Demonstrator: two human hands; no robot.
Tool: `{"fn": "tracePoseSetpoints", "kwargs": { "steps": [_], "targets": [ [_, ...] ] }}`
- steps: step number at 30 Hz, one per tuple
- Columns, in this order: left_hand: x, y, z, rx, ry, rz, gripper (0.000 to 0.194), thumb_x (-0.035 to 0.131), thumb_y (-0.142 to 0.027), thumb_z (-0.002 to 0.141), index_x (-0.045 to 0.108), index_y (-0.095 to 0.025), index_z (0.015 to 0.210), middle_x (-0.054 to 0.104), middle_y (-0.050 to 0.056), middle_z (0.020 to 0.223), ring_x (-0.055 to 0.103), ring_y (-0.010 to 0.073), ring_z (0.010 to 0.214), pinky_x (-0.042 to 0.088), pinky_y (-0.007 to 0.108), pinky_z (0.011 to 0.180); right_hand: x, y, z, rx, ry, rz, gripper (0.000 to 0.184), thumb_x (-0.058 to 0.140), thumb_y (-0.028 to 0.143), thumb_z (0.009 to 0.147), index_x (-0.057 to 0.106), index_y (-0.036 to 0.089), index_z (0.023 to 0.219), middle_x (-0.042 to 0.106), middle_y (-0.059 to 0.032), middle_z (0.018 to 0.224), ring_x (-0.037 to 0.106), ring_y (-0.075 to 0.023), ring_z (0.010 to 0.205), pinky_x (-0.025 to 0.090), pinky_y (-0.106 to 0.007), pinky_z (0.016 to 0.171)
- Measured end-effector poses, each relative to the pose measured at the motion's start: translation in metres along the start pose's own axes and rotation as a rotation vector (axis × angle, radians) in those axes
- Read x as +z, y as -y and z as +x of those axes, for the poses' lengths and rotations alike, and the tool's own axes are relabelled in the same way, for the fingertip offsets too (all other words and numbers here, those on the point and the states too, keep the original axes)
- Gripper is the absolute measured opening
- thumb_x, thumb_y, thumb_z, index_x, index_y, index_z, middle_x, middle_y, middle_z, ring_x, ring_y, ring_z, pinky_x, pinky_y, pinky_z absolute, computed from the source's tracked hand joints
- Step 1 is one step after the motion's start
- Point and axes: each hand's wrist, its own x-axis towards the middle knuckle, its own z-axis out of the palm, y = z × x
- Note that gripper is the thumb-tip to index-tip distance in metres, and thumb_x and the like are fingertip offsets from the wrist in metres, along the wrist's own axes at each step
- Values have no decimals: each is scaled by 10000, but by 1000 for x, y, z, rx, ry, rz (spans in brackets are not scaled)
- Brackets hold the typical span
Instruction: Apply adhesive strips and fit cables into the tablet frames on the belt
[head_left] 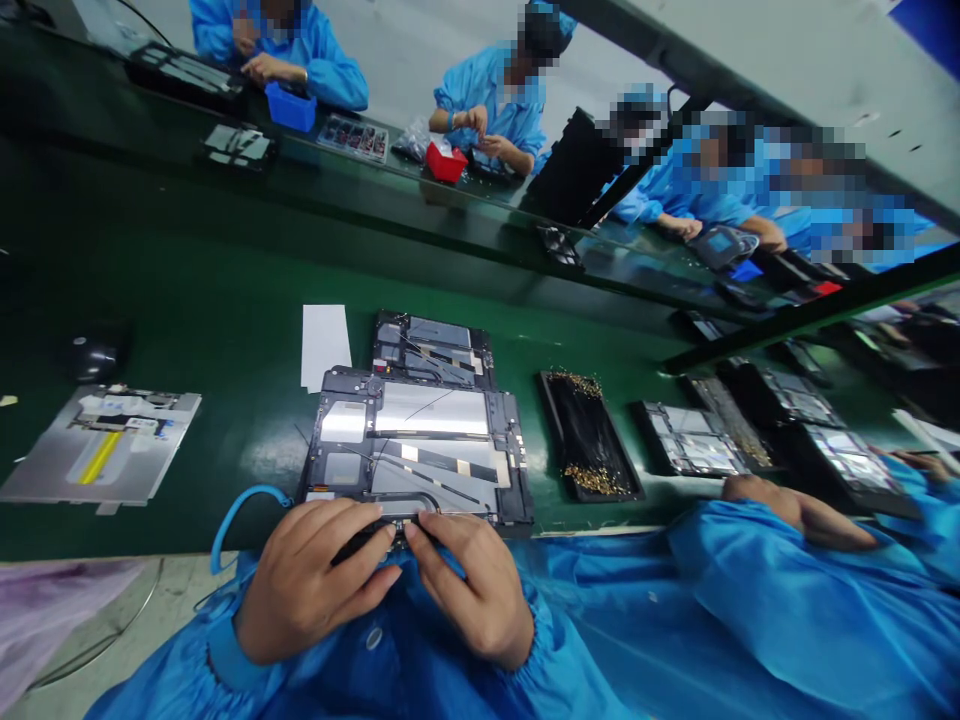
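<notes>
The green desk (247, 260) fills most of the view; workers (491, 100) in blue smocks sit beyond it, those at far right blurred. The opened tablet (435, 410) lies flat at the near edge and overlaps a second tablet (439, 345) behind. The left hand (315, 570) and right hand (472, 580) meet there, fingers bent; the fingertips hide the contact point, so whether either grips a part cannot be determined. Printing on the metal panel's (52, 465) white label (142, 424), at left, is too small to read.
</notes>
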Motion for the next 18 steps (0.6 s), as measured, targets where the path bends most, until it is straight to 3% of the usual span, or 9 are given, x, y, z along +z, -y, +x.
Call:
{"fn": "tracePoseSetpoints", "kwargs": {
  "steps": [4,6,9,11,14,18],
  "targets": [
    [-3,2,-2,-19,16,-34,203,631,-224,941,694,-226,1133,716,71,1142,658,216,1070,524,371,977,-7,-3,6,-60,23,-31,324,592,102,936,667,119,1251,744,-141,1090,706,-229,994,606,-373,874],
    [-8,8,-4,-134,9,-18,313,654,-277,929,661,-266,1242,660,87,1301,607,265,1223,497,430,1065,-14,-12,5,19,29,-24,377,649,196,924,642,166,1300,672,-165,1264,661,-283,1152,581,-454,954],
    [-15,24,-9,-472,30,-1,645,622,-425,942,405,-276,1531,454,124,1562,435,360,1436,436,544,1144,-25,-32,-8,289,39,-82,812,758,472,848,418,185,1528,256,-249,1632,333,-464,1476,442,-682,1070],
    [-17,33,-14,-600,100,-72,705,524,-456,991,236,-267,1606,394,113,1608,422,337,1454,456,504,1142,-27,-44,-21,444,89,-101,1043,797,546,792,257,180,1605,77,-261,1676,191,-510,1516,391,-729,1084],
    [-17,39,-19,-591,155,-132,609,421,-405,1037,226,-308,1606,398,50,1608,445,255,1440,469,394,1136,-23,-56,-41,543,164,-5,1053,807,450,815,179,219,1628,234,-231,1653,298,-446,1501,447,-627,1104],
    [-20,35,-18,-572,132,-97,612,432,-373,1033,228,-302,1606,380,44,1613,401,241,1461,424,394,1161,-19,-57,-49,575,147,26,1077,828,406,799,169,231,1632,342,-203,1620,345,-416,1484,468,-574,1107]
  ]
}}
